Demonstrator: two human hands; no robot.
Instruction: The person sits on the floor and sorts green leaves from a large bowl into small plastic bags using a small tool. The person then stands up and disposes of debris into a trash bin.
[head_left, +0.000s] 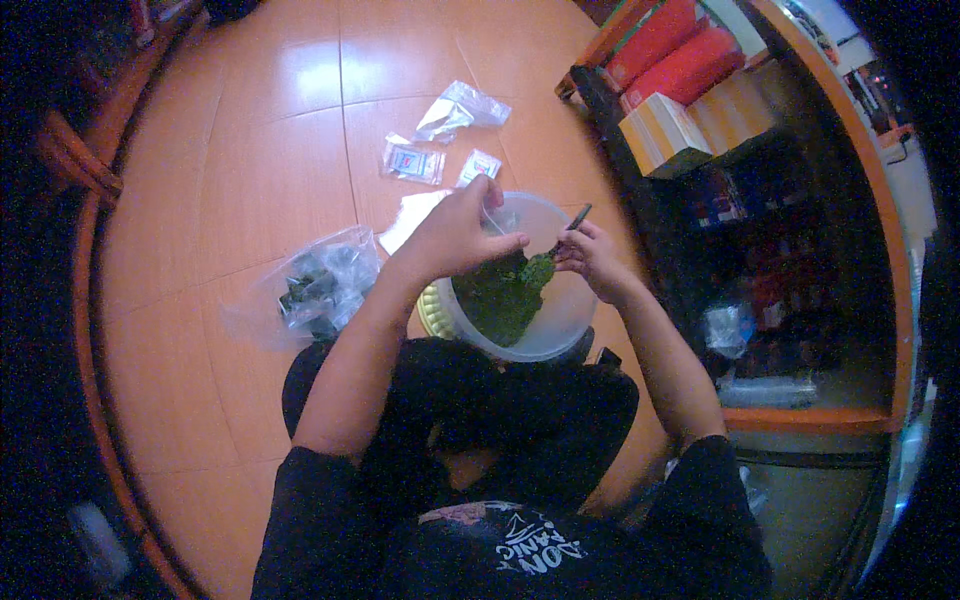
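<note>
In front of my lap a translucent plastic tub (577, 319) is tilted and holds loose, dark green, leafy material (499, 300). My left hand (469, 229) is over its far left rim, thumb and fingers around what looks like the edge of a small clear plastic bag (504, 220). The bag is partly hidden by the hand. At the right side of the tub, my right hand (589, 259) grips a dark-handled utensil (580, 216), probably a spoon. A brighter green heap (537, 270) sits by its lower end, whose shape I cannot make out.
On the tiled floor (225, 247) lie a clear bag with dark green pieces (322, 289), two small labelled packets (411, 162) and a crumpled clear bag (463, 111). A yellow ridged item (433, 311) sits beside the tub. Wooden shelving (825, 418) with boxes (664, 136) stands at right.
</note>
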